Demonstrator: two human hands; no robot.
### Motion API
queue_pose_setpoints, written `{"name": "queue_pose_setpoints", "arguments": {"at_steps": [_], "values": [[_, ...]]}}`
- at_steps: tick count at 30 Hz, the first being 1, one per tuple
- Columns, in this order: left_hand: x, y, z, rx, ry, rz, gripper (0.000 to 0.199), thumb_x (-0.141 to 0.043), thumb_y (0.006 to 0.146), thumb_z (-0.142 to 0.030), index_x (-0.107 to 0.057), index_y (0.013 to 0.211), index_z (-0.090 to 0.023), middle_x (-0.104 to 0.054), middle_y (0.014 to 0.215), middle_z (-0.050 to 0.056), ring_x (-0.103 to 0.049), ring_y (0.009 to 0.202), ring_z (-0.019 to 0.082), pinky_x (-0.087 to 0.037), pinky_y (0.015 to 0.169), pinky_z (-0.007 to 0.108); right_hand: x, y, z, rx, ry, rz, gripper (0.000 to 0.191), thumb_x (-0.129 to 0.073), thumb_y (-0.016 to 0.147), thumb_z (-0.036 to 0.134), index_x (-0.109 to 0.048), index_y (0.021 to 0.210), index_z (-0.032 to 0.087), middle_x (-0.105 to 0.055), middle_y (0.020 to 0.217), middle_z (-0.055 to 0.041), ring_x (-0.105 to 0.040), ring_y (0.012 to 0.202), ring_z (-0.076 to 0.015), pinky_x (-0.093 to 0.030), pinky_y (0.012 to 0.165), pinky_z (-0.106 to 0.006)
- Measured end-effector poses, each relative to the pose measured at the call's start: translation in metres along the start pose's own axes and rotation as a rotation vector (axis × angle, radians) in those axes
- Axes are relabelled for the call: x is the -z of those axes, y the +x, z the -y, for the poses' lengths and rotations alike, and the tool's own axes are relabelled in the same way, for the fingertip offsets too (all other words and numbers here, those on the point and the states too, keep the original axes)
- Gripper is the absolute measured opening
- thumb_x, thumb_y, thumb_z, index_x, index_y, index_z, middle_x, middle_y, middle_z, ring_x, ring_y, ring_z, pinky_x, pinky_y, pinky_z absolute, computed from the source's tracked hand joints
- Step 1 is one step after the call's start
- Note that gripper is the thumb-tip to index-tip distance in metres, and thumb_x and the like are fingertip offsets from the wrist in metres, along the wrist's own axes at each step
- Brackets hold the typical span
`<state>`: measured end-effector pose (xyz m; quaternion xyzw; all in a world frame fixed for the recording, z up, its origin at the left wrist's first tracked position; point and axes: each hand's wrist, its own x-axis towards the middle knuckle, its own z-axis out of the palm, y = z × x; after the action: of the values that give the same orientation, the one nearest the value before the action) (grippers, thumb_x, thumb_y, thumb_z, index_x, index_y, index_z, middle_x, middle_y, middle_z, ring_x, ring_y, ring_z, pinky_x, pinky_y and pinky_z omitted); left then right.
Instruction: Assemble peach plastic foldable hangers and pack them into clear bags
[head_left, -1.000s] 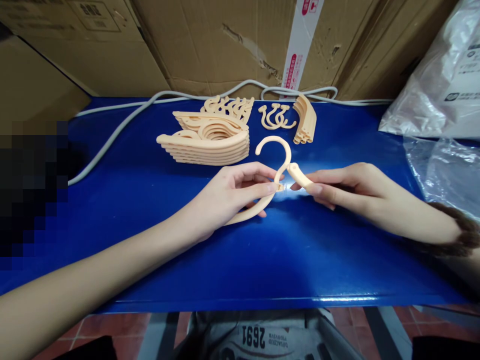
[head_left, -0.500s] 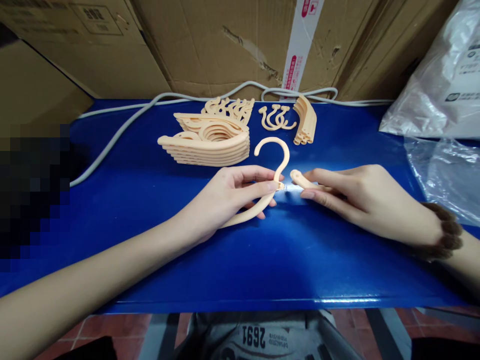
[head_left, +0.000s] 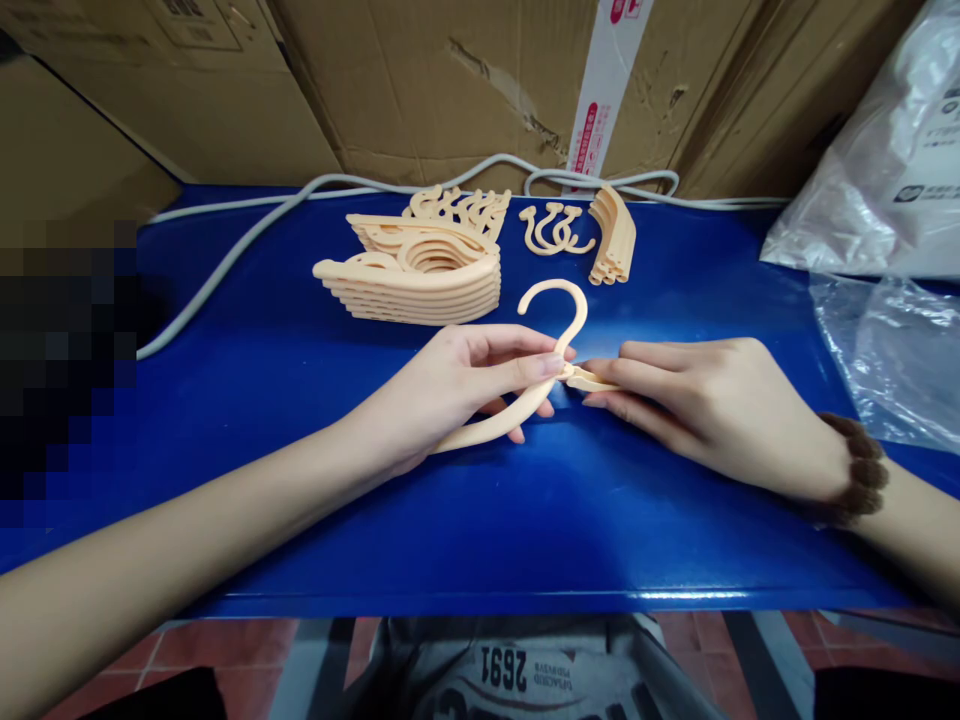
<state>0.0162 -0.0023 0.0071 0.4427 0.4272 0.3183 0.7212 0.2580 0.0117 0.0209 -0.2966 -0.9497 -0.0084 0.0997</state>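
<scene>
If the spot where the fingertips come together is the clock's centre, a pale grey, round cable (head_left: 247, 245) curves away across the glossy blue tabletop (head_left: 487, 540) between nine and ten o'clock. Toward ten sits a neat stack of beige plastic hanger bodies with curved edges (head_left: 416, 295), and just behind it, near eleven, a cluster of beige plastic hooks (head_left: 459, 212). At nine, the left hand (head_left: 450, 390) is closed in a pinch, its thumb over the joint of a beige, curved plastic hanger arm (head_left: 499, 425), which runs down toward eight. From that joint a beige, question-mark-shaped plastic hook (head_left: 582, 312) rises toward twelve, its curl opening to the left. Farther off at twelve lie three loose beige plastic hooks (head_left: 561, 232). Just right of the joint, a slim beige plastic piece (head_left: 592, 382) points its tip at it; whether the two are locked together cannot be told. Toward one stands a bundle of curved beige plastic bars (head_left: 613, 240). At three, the right hand (head_left: 705, 400) grips the slim piece between thumb and fingers, a fluffy brown wristband (head_left: 862, 475) behind it. A printed translucent plastic bag (head_left: 862, 160) slumps at two.
</scene>
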Motion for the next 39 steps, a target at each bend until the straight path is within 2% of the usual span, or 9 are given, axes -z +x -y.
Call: {"name": "queue_pose_setpoints", "arguments": {"at_steps": [4, 10, 14, 20, 25, 29, 32, 39], "values": [[0.0, 0.001, -0.002, 0.016, -0.009, 0.023, 0.015, -0.08, 0.089, -0.03, -0.077, 0.099, -0.019, -0.075, 0.075, -0.002, -0.069, 0.065, 0.008, -0.055, 0.052, 0.012, -0.001, -0.001, -0.002, 0.05, 0.0, -0.04, 0.038, -0.044, 0.108, 0.039, -0.074, 0.112, 0.016, -0.075, 0.088, -0.0057, -0.07, 0.073, -0.016, -0.041, 0.06, -0.026], [0.003, 0.001, -0.003, -0.063, 0.041, 0.013, 0.01, -0.082, 0.086, -0.023, -0.075, 0.088, -0.016, -0.078, 0.082, -0.002, -0.074, 0.074, 0.007, -0.053, 0.06, 0.009, -0.004, -0.002, 0.001, 0.101, 0.045, -0.075, 0.039, -0.042, 0.11, 0.037, -0.072, 0.117, 0.014, -0.077, 0.091, -0.0052, -0.073, 0.076, -0.0143, -0.042, 0.059, -0.024], [0.003, 0.002, -0.002, -0.082, 0.067, -0.005, 0.011, -0.083, 0.083, -0.021, -0.073, 0.086, -0.016, -0.077, 0.077, -0.003, -0.074, 0.073, 0.007, -0.052, 0.062, 0.009, -0.005, -0.002, 0.005, 0.067, 0.062, -0.053, 0.041, -0.04, 0.11, 0.039, -0.072, 0.123, 0.016, -0.076, 0.089, -0.0046, -0.071, 0.072, -0.0128, -0.041, 0.058, -0.024], [0.004, 0.003, -0.001, -0.115, 0.085, -0.013, 0.012, -0.083, 0.083, -0.02, -0.073, 0.086, -0.015, -0.077, 0.074, -0.002, -0.072, 0.071, 0.007, -0.051, 0.063, 0.01, -0.004, -0.001, 0.01, 0.006, 0.104, -0.029, 0.04, -0.039, 0.11, 0.038, -0.073, 0.12, 0.019, -0.074, 0.083, -0.0024, -0.067, 0.063, -0.0113, -0.038, 0.055, -0.024], [0.003, 0.002, 0.002, -0.139, 0.117, -0.035, 0.01, -0.081, 0.085, -0.022, -0.074, 0.088, -0.015, -0.076, 0.078, -0.002, -0.072, 0.074, 0.007, -0.052, 0.064, 0.012, -0.002, -0.001, 0.016, -0.06, 0.112, -0.01, 0.04, -0.039, 0.11, 0.037, -0.075, 0.111, 0.018, -0.078, 0.087, -0.0041, -0.071, 0.069, -0.0139, -0.039, 0.056, -0.024], [0.0, 0.001, 0.005, -0.168, 0.157, -0.097, 0.011, -0.079, 0.086, -0.024, -0.076, 0.09, -0.015, -0.076, 0.081, -0.001, -0.071, 0.073, 0.008, -0.053, 0.064, 0.013, -0.001, -0.001, 0.02, -0.097, 0.167, 0.019, 0.038, -0.042, 0.109, 0.036, -0.075, 0.104, 0.018, -0.075, 0.079, -0.0015, -0.067, 0.061, -0.0115, -0.036, 0.054, -0.024], [-0.001, 0.001, 0.007, -0.15, 0.17, -0.108, 0.013, -0.078, 0.087, -0.027, -0.076, 0.092, -0.015, -0.076, 0.08, 0.001, -0.07, 0.07, 0.01, -0.053, 0.06, 0.016, 0.0, -0.003, 0.022, -0.117, 0.159, 0.01, 0.039, -0.042, 0.109, 0.036, -0.075, 0.098, 0.018, -0.073, 0.075, -0.0008, -0.064, 0.057, -0.0107, -0.035, 0.053, -0.024], [-0.001, -0.001, 0.006, -0.102, 0.179, -0.103, 0.015, -0.075, 0.09, -0.029, -0.077, 0.093, -0.014, -0.075, 0.078, 0.003, -0.069, 0.07, 0.011, -0.054, 0.059, 0.015, 0.0, -0.003, 0.024, -0.109, 0.126, 0.013, 0.039, -0.041, 0.109, 0.036, -0.075, 0.102, 0.018, -0.074, 0.077, -0.0007, -0.067, 0.06, -0.0114, -0.034, 0.052, -0.026]]}}
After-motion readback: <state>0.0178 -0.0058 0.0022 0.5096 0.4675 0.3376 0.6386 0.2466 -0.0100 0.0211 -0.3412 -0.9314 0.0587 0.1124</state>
